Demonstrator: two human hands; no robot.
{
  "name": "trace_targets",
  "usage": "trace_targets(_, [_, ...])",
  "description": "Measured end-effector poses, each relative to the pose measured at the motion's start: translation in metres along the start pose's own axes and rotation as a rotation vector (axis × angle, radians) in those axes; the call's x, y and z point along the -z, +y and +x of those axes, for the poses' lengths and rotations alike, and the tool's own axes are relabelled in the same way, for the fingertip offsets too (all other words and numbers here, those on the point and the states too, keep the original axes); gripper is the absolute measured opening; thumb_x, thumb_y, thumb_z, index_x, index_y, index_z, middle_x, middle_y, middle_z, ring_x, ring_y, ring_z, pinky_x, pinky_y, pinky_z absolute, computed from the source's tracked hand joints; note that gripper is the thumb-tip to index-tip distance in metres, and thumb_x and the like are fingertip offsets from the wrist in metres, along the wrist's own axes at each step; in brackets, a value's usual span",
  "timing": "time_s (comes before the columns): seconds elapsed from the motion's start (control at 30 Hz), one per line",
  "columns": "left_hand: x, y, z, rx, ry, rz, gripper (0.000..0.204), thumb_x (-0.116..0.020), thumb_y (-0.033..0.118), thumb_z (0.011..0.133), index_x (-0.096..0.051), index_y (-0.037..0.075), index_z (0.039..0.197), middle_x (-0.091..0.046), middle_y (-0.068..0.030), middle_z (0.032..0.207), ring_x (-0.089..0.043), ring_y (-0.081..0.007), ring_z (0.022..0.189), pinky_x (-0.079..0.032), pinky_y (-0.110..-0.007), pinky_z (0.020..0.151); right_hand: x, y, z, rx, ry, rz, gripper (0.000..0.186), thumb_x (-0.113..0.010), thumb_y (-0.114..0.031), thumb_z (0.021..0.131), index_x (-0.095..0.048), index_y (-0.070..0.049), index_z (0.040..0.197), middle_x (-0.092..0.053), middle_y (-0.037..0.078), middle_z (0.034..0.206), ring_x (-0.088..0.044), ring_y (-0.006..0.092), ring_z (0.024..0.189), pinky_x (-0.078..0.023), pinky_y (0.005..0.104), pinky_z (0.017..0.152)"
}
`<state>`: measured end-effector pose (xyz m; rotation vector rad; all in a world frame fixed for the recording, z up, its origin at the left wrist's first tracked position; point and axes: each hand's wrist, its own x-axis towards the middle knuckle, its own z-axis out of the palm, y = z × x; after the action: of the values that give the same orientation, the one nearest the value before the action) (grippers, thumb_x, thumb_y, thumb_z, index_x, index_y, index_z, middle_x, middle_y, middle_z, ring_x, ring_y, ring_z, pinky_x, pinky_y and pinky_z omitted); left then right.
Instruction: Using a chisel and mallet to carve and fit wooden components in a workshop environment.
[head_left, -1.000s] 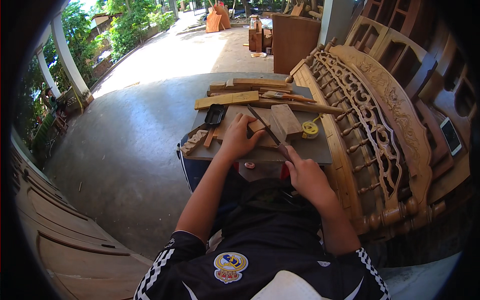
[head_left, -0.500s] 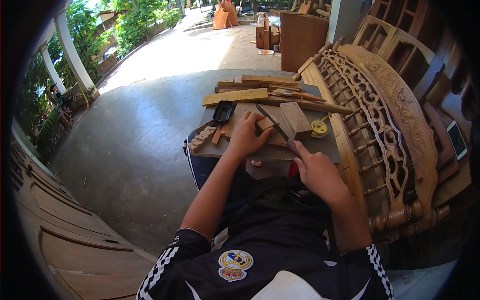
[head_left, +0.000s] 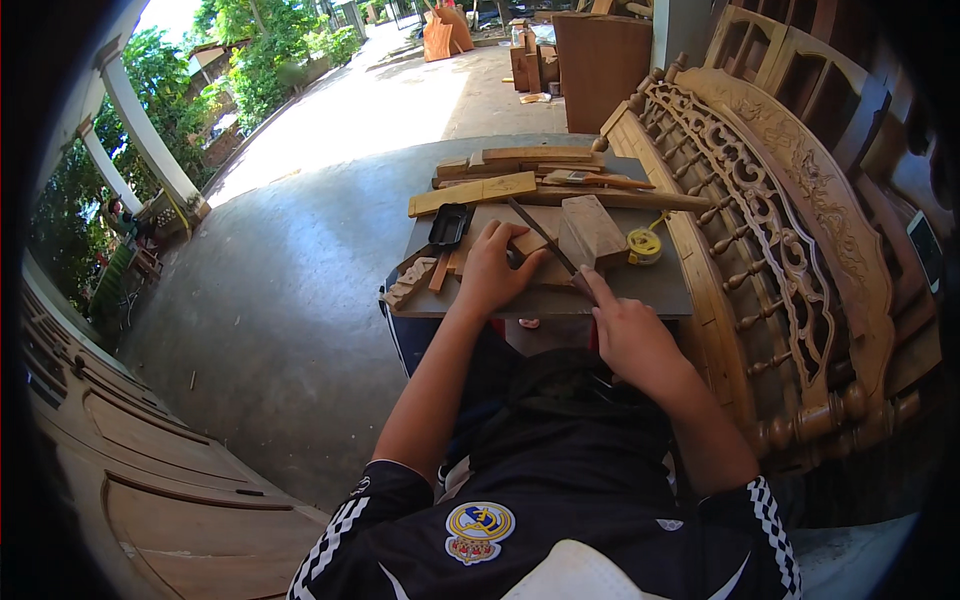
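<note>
My left hand [head_left: 490, 270] presses a small wooden block [head_left: 525, 243] onto a flat board [head_left: 485, 215] on the grey worktop [head_left: 665, 290], thumb and fingers curled round it. My right hand [head_left: 630, 330] grips the handle of a long dark file-like tool [head_left: 540, 232], which lies diagonally across the small block. Just right of it is a larger pale block [head_left: 595, 230], with a yellow tape measure [head_left: 644, 246] beside that. A black tray [head_left: 450, 226], an irregular carved offcut [head_left: 408, 285] and a thin stick [head_left: 438, 275] lie left of my left hand.
Wooden strips [head_left: 470, 192] and a brush [head_left: 600, 180] lie along the worktop's back. Carved bed panels [head_left: 800, 160] lean along the right, holding a phone [head_left: 925, 250]. Wooden doors [head_left: 170, 480] lie at lower left. A person [head_left: 122, 220] sits far left near columns [head_left: 150, 130].
The view has shifted, so the scene appears slightly farther right and higher. My right hand has moved a little forward with the tool; my left hand stays on the block.
</note>
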<state>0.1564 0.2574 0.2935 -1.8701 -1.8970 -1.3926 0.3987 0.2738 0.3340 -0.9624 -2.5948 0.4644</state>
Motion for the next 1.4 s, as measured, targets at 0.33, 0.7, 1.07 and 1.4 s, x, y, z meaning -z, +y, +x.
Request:
trace_targets(0.33, [-0.004, -0.004, -0.009, 0.063, 0.03, -0.005, 0.041, -0.08, 0.027, 0.081, -0.066, 0.001, 0.11, -0.062, -0.0184, 0.101, -0.064, -0.0365, 0.093, -0.053, -0.043, 0.082, 0.001, -0.014, 0.019, 0.031, -0.081, -0.123, 0.071, -0.053, 0.004, 0.083, -0.039, -0.008, 0.152, -0.068, 0.029, 0.084, -0.068, 0.0465, 0.085, -0.054, 0.0544, 0.078])
trace_targets(0.7, [-0.006, -0.011, -0.003, 0.07, 0.008, -0.068, 0.04, -0.081, 0.025, 0.08, -0.065, 0.002, 0.11, -0.06, -0.0181, 0.107, -0.063, -0.0378, 0.1, -0.052, -0.043, 0.087, 0.053, -0.021, -0.034, -0.047, -0.161, -0.065, 0.059, -0.048, 0.001, 0.094, -0.042, -0.011, 0.151, -0.064, 0.032, 0.084, -0.065, 0.0494, 0.082, -0.046, 0.0578, 0.072])
trace_targets(1.07, [-0.009, 0.001, -0.007, 0.14, 0.027, -0.057, 0.043, -0.079, 0.029, 0.08, -0.065, 0.002, 0.111, -0.06, -0.0211, 0.109, -0.061, -0.0408, 0.106, -0.05, -0.045, 0.092, 0.025, -0.019, -0.018, -0.058, -0.035, -0.025, 0.057, -0.05, -0.001, 0.095, -0.045, -0.016, 0.15, -0.064, 0.034, 0.087, -0.064, 0.0494, 0.085, -0.046, 0.0572, 0.072])
trace_targets(1.4, [-0.01, -0.005, -0.002, 0.038, -0.048, -0.094, 0.042, -0.079, 0.03, 0.081, -0.066, 0.004, 0.113, -0.06, -0.0201, 0.108, -0.061, -0.0405, 0.105, -0.05, -0.045, 0.091, 0.017, -0.015, 0.011, 0.015, -0.054, -0.035, 0.057, -0.051, -0.003, 0.096, -0.042, -0.011, 0.151, -0.065, 0.034, 0.086, -0.065, 0.0495, 0.084, -0.046, 0.0574, 0.073])
